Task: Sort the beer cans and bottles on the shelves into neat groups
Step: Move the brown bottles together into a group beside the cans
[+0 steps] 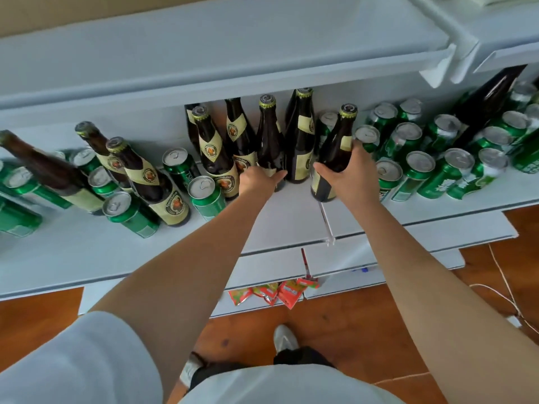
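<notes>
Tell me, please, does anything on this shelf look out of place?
Yes. Three brown bottles on the left stand among green cans, apart from the middle bottle group. One green can sits behind the bottle the right hand grips.

head view looks steeply down, close over shelf (87, 252).

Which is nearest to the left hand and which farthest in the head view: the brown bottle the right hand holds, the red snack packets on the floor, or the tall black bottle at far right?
From the left hand:
1. Brown glass bottle, just to its right, gripped by the right hand.
2. Red snack packets, below, on the floor.
3. Tall black bottle, far right, leaning among green cans.
</notes>
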